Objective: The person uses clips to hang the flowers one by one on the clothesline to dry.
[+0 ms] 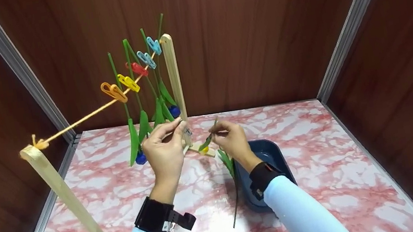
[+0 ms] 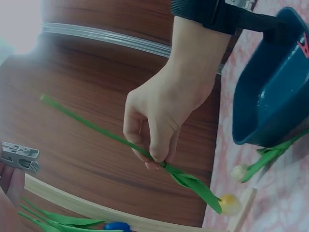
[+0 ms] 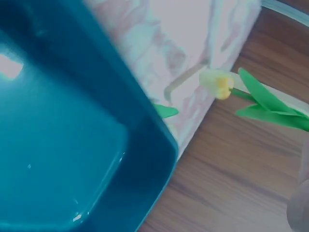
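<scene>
My right hand (image 1: 231, 139) pinches the green stem of a yellow tulip (image 2: 231, 205), whose flower points down and whose stem slants up. To its left, my left hand (image 1: 165, 148) holds a grey clothespin (image 2: 19, 155) between thumb and fingers. Several tulips with green leaves (image 1: 133, 141) hang upside down from an orange string (image 1: 84, 118). An orange clothespin (image 1: 114, 92), a yellow clothespin (image 1: 128, 83), a red clothespin (image 1: 137, 69) and two blue ones hold them. Blue flowers (image 1: 140, 158) show below some leaves.
A dark blue bin (image 1: 287, 161) stands under my right forearm; a red clothespin (image 2: 303, 46) is inside. Against its left side lies a whitish tulip (image 2: 239, 173). Wooden posts, one near left (image 1: 67, 198) and one farther back (image 1: 173, 76), carry the string. Brown panels surround the marbled table.
</scene>
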A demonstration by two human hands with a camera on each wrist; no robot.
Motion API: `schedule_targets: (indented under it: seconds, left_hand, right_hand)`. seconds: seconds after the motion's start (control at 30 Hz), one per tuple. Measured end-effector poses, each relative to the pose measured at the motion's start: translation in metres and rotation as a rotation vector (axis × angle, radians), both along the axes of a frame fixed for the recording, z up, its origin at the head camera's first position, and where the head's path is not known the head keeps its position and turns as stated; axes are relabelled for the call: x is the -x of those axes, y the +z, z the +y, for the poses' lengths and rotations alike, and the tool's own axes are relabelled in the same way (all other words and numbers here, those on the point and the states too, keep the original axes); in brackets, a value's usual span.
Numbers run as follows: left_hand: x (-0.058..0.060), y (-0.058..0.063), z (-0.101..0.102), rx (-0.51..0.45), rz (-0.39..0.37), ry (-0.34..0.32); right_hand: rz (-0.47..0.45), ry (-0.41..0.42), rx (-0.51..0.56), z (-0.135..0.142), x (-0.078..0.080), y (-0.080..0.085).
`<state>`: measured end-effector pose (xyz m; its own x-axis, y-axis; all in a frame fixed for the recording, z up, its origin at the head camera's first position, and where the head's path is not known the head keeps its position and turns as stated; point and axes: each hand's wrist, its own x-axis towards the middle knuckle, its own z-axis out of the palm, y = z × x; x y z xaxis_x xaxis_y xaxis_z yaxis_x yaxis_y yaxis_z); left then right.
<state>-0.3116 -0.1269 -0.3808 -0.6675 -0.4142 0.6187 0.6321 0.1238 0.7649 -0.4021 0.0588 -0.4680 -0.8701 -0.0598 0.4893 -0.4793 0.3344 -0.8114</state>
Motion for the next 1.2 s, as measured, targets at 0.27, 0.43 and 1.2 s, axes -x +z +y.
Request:
schedule_targets:
  seconds: [0.27, 0.43, 1.2]
  left_hand:
    - [-0.02, 0.037, -0.013, 0.06, 0.067, 0.042]
    - [-0.031, 0.085, -0.03, 0.114, 0.099, 0.135]
    - [-0.045, 0.188, -0.098, 0.062, -0.101, 0.495]
  right_hand:
    - [0.098, -0.032, 0.346, -0.015, -0.009, 0.02]
    - [0.166, -0.007, 0.384, -0.033, -0.02, 0.052]
    - [0.075, 0.4, 0.419, -0.153, -0.069, 0.135]
